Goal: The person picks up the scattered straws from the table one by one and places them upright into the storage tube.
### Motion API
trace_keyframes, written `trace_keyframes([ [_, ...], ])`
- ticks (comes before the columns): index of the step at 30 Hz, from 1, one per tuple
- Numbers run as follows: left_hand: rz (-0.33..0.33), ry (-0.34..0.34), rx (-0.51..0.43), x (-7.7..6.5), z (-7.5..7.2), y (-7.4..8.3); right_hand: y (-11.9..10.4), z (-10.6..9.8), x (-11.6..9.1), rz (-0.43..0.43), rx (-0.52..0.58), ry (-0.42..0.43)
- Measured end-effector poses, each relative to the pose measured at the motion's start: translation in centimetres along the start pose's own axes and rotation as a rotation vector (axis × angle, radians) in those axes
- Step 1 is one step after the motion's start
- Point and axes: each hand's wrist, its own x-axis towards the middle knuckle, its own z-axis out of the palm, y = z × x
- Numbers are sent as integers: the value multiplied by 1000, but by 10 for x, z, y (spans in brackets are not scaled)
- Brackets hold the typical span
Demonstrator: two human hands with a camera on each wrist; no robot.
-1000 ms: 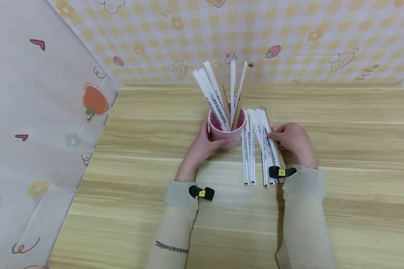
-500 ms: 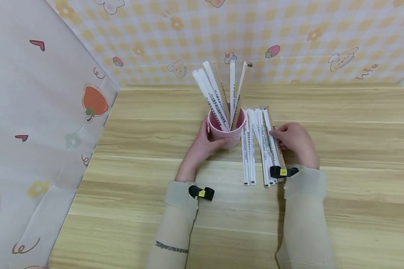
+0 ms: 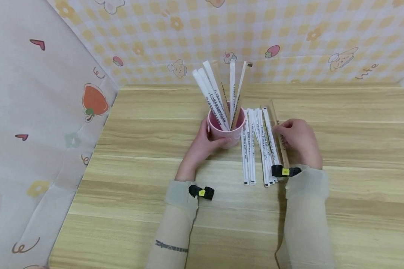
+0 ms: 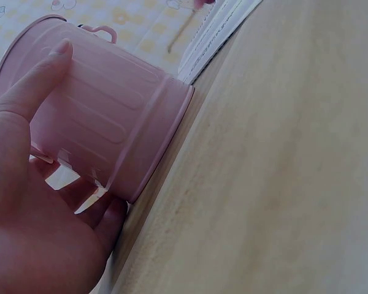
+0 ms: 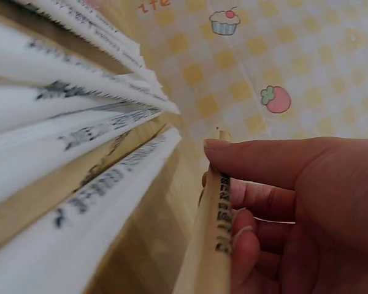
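My left hand (image 3: 200,145) holds a small pink metal bucket (image 3: 231,139) upright on the table, thumb along its front and fingers round the far left side. Several paper-wrapped straws (image 3: 211,89), white and brown, lean out of its mouth. Between thumb and fingers, my right hand (image 3: 301,140) pinches one brown paper-wrapped straw (image 5: 210,245) with dark print. In the head view that straw slants just right of the loose pile. White wrapped straws (image 3: 250,160) lie side by side to the right of the bucket, some overlapping, with a bit of brown showing among them.
The wooden table (image 3: 148,123) runs back to a yellow checked cloth (image 3: 202,37) with cartoon prints. A white printed cloth (image 3: 54,123) hangs along the left side. Each wrist carries a black strap, the right strap (image 3: 285,171) close over the straws' near ends.
My right hand has separated one brown straw from the pile and shifted it slightly right and away from me. My left hand and the bucket have stayed in place.
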Motion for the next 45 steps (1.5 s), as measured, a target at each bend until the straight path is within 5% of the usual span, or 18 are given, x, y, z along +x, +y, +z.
trace_keyframes([
  [8, -1, -2, -10, 1, 0, 0, -26, -19, -13, -85, 122, 269],
  [12, -2, -6, -9, 1, 0, -1, -40, -27, -22, -131, 333, 431],
  [18, -6, -6, -13, 0, 0, 0, -63, -31, -38, -310, 723, 657],
  [23, -8, -4, -12, 0, 0, -1, -84, -29, -55, -496, 853, 753],
  [31, -9, -5, -25, -1, 0, -1, -111, -16, -76, -696, 790, 772],
  [45, -7, 1, -11, 0, 0, -1, -118, 7, -63, -625, 586, 606],
])
